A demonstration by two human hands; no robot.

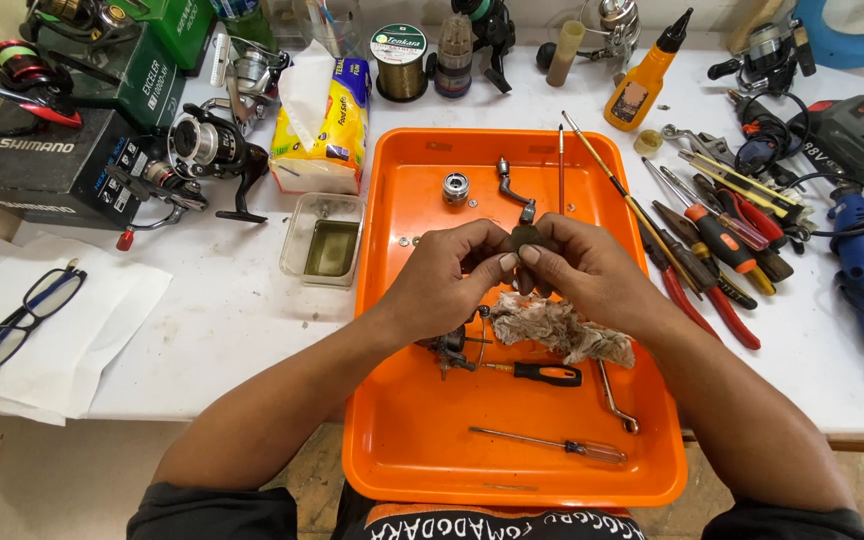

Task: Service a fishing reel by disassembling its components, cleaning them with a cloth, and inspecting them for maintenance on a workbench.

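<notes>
Head view: small dark part [524,238] pinched between both hands over orange tray [392,400], mid-handling.

Left hand [449,270] and right hand [580,268] meeting at tray centre, fingertips clenched on the part from 9 and 3 o'clock. Part dull grey-brown, mostly hidden. Grimy rag [564,328] just below at 6 o'clock; screwdriver [542,374] beyond. Next, likely: turning or wiping, steady fine grip needed.
</notes>
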